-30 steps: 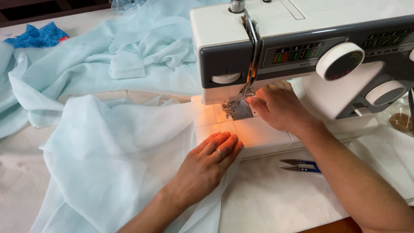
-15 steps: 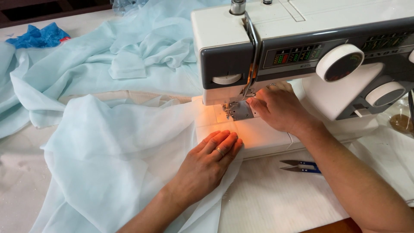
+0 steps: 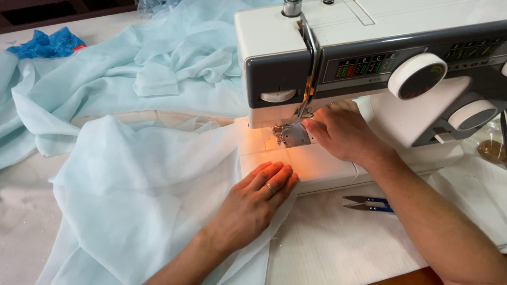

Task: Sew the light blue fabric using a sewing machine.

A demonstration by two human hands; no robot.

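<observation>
A white and grey sewing machine [image 3: 380, 58] stands at the right, its lamp lighting the bed. Sheer pale blue fabric [image 3: 142, 179] lies spread over the table and runs under the presser foot [image 3: 282, 133]. My left hand [image 3: 256, 203] lies flat on the fabric at the front edge of the machine bed, fingers together, a ring on one finger. My right hand [image 3: 343, 132] rests on the bed just right of the presser foot, fingers curled down on the fabric by the needle plate.
Small blue-handled thread snips [image 3: 367, 203] lie on the white table cover in front of the machine. More pale blue fabric [image 3: 174, 63] is bunched at the back. A bright blue cloth [image 3: 47, 45] sits at the far left corner. Two round dials [image 3: 420, 76] face me.
</observation>
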